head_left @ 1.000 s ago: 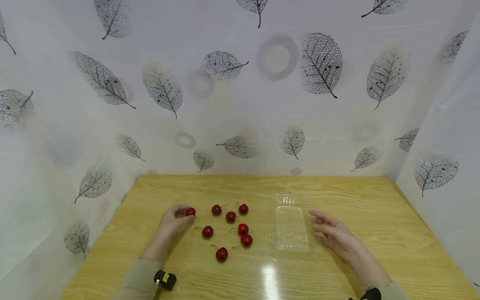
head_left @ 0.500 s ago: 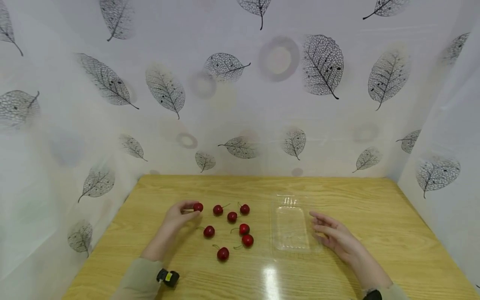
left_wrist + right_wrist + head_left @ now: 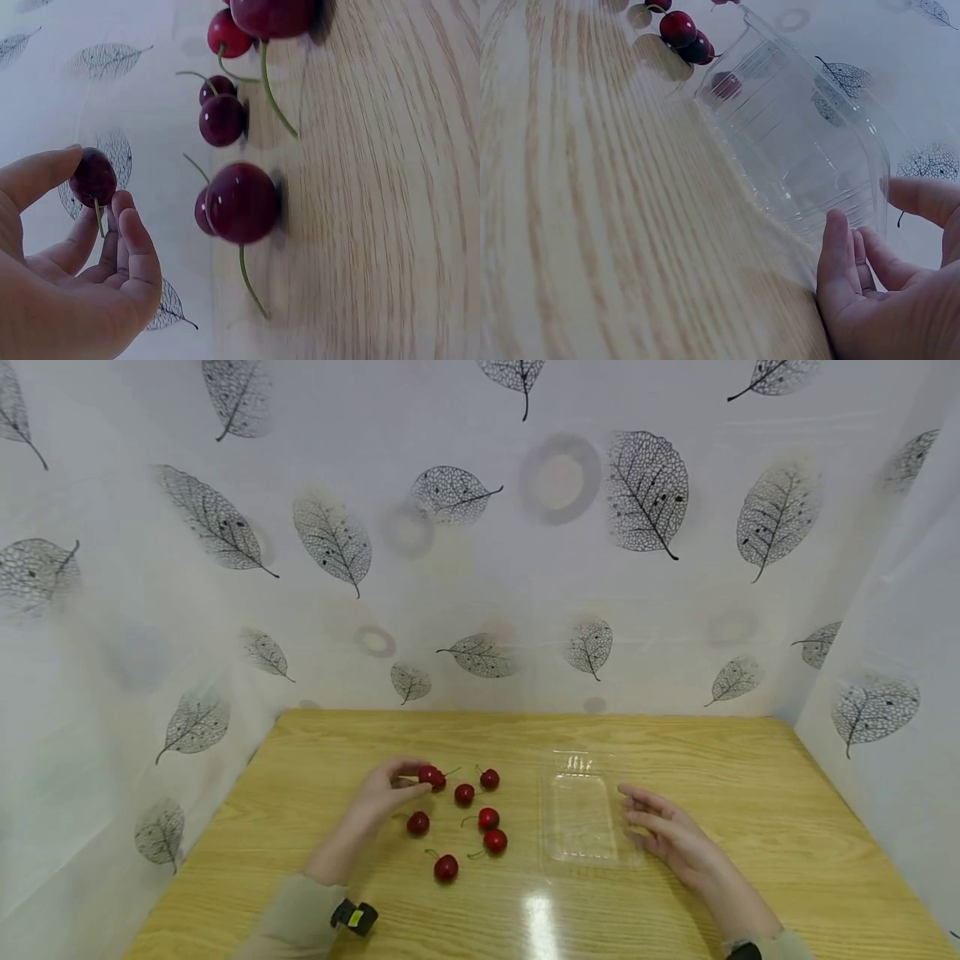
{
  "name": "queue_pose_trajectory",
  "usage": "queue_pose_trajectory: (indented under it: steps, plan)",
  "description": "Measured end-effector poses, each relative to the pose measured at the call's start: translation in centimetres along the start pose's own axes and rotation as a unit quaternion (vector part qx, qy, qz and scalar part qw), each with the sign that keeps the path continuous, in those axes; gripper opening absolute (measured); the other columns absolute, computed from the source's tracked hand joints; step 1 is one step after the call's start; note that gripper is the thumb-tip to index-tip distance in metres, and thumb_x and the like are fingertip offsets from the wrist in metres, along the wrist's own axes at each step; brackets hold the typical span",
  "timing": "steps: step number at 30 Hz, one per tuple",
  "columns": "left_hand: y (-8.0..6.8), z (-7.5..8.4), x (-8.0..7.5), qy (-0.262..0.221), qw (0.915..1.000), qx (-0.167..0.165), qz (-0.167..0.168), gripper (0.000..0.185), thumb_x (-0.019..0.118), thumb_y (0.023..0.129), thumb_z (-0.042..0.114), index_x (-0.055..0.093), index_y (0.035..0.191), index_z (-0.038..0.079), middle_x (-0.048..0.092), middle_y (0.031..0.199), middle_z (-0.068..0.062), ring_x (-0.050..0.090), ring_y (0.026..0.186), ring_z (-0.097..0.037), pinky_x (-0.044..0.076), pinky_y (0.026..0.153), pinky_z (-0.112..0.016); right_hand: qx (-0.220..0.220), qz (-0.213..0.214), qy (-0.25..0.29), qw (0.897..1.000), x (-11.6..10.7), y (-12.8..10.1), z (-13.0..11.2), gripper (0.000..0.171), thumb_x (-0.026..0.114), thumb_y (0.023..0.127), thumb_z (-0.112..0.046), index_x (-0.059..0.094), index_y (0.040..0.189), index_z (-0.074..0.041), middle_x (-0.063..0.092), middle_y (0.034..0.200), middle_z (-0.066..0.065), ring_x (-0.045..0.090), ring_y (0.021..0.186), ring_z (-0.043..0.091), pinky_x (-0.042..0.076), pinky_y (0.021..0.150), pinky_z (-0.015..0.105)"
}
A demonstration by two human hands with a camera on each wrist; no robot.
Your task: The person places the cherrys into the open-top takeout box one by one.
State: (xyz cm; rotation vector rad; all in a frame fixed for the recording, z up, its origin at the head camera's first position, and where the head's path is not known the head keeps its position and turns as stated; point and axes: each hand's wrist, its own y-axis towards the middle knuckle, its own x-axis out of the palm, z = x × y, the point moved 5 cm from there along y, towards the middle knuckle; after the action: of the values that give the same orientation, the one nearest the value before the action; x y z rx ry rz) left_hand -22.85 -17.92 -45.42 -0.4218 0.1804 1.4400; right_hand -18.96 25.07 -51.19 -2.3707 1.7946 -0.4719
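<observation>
My left hand (image 3: 417,779) pinches a dark red cherry (image 3: 93,177) between thumb and fingertips, its stem hanging down. It holds the fruit just above the table, over the left part of a loose group of several cherries (image 3: 488,817). The nearest ones lie on the wood right of the hand (image 3: 241,202). A clear plastic tray (image 3: 581,852) stands empty to the right of the group. My right hand (image 3: 637,817) lies flat on the table at the tray's right side. Its fingers (image 3: 840,255) are relaxed against the tray's wall (image 3: 802,142).
The wooden table (image 3: 750,793) is walled on three sides by white sheeting printed with leaves (image 3: 645,485). Bare wood stretches behind the cherries and right of the tray. Each wrist carries a small black camera (image 3: 355,917).
My left hand has carried its cherry to the right, from the left edge of the group to above the leftmost cherries. The right hand and the tray have stayed put.
</observation>
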Motion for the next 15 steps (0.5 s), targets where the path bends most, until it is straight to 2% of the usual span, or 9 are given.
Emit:
queue_pose_trajectory:
  steps: [8, 15]
  plan:
    - [-0.2, 0.7, 1.9, -0.005, 0.9998, 0.008, -0.015, 0.037, 0.078, 0.095, 0.01, 0.069, 0.13, 0.005, 0.07, 0.127, -0.015, 0.067, 0.107, -0.023, 0.057, 0.088, -0.031, 0.008, -0.004, -0.005, 1.0, 0.2, 0.0, -0.2, 0.053, 0.057, 0.108, -0.011, 0.042, 0.16, -0.011, 0.051, 0.133, -0.008, 0.056, 0.119, 0.004, 0.056, 0.103, 0.022]
    - [-0.3, 1.2, 2.9, -0.012, 0.9993, 0.018, -0.029, 0.037, 0.078, 0.095, 0.009, 0.069, 0.13, 0.004, 0.071, 0.123, -0.014, 0.068, 0.107, -0.024, 0.058, 0.091, -0.035, 0.005, -0.006, 0.002, 1.0, 0.4, -0.1, -0.3, 0.044, 0.057, 0.108, -0.01, 0.056, 0.149, -0.027, 0.054, 0.131, -0.008, 0.058, 0.116, 0.006, 0.057, 0.101, 0.024]
